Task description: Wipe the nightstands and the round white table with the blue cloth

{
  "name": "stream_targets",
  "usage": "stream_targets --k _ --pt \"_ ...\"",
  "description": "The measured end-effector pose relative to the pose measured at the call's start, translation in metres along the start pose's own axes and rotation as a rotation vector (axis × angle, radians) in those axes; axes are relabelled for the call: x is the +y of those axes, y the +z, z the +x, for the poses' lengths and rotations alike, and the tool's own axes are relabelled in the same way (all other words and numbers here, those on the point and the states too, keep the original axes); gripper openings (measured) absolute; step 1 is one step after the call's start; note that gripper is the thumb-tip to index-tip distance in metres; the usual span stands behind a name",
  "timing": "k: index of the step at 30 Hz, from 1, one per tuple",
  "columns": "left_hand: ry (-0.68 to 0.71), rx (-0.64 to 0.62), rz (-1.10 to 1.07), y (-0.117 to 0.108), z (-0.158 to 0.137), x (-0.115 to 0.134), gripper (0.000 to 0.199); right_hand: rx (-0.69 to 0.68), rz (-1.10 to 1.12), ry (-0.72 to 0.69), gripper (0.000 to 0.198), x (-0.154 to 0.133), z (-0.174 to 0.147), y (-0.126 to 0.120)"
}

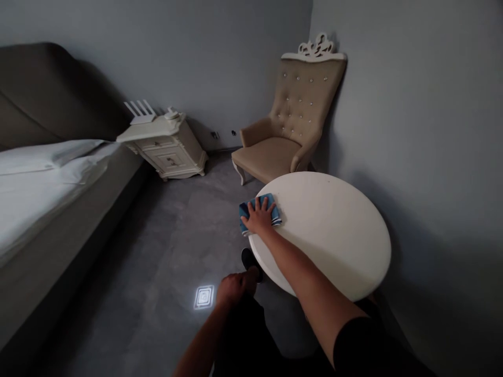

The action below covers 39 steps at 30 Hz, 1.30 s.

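My left hand (236,288) is closed in a loose fist and holds nothing, near my knee. My right hand (259,215) lies flat with spread fingers on the blue cloth (275,209), at the 9 o'clock edge of the round white table (334,230).

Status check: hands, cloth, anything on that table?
Right hand flat, fingers spread, on blue cloth at round white table edge. Left hand closed, low, off the table. No other thing seen on the tabletop.

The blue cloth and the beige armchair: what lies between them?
In the head view, only the rim of the white round table and bare grey floor separate the blue cloth from the beige armchair.
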<state>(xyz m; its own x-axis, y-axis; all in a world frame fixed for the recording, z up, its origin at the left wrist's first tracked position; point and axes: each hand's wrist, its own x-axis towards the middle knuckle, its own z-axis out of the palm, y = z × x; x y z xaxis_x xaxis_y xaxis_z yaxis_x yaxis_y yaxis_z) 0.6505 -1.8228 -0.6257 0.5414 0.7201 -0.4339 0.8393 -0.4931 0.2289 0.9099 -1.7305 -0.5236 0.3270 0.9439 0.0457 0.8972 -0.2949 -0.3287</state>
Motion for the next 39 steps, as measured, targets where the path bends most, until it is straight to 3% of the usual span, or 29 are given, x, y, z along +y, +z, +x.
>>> stream_targets --k 3,7,11,16,19,21,24,27,34,37,39 --pt "-0.007 -0.011 0.044 0.001 0.006 0.009 0.060 -0.023 0.046 -0.126 0.085 0.005 -0.015 0.003" --pt "-0.011 -0.019 0.078 0.001 0.014 0.027 0.060 -0.026 0.013 -0.076 0.087 0.068 -0.039 -0.021" --pt "0.018 -0.042 0.091 0.000 0.014 0.049 0.061 -0.005 -0.116 0.150 0.086 0.175 -0.070 -0.070" --pt "0.093 -0.008 0.069 0.000 0.004 0.064 0.054 0.034 -0.248 0.492 0.085 0.318 -0.133 -0.124" --pt "0.082 -0.005 0.040 -0.001 -0.001 0.056 0.052 0.090 -0.256 0.654 0.087 0.370 -0.168 -0.136" --pt "0.081 0.000 0.021 -0.001 -0.002 0.045 0.054 0.128 -0.231 0.758 0.089 0.382 -0.178 -0.136" --pt "0.053 -0.001 0.004 0.001 -0.002 0.026 0.059 0.193 -0.208 0.895 0.091 0.363 -0.171 -0.128" --pt "0.029 0.011 -0.007 0.004 -0.001 0.010 0.061 0.187 -0.216 0.865 0.090 0.309 -0.143 -0.111" --pt "0.033 0.018 -0.003 0.004 -0.004 -0.001 0.063 0.027 -0.170 0.364 0.088 0.108 -0.063 -0.040" --pt "-0.004 0.016 -0.006 0.001 -0.006 0.004 0.063 0.000 -0.080 0.172 0.090 0.028 -0.050 -0.009" --pt "-0.026 0.016 0.006 -0.001 -0.007 0.008 0.062 -0.007 -0.030 0.072 0.090 -0.008 -0.052 0.006"
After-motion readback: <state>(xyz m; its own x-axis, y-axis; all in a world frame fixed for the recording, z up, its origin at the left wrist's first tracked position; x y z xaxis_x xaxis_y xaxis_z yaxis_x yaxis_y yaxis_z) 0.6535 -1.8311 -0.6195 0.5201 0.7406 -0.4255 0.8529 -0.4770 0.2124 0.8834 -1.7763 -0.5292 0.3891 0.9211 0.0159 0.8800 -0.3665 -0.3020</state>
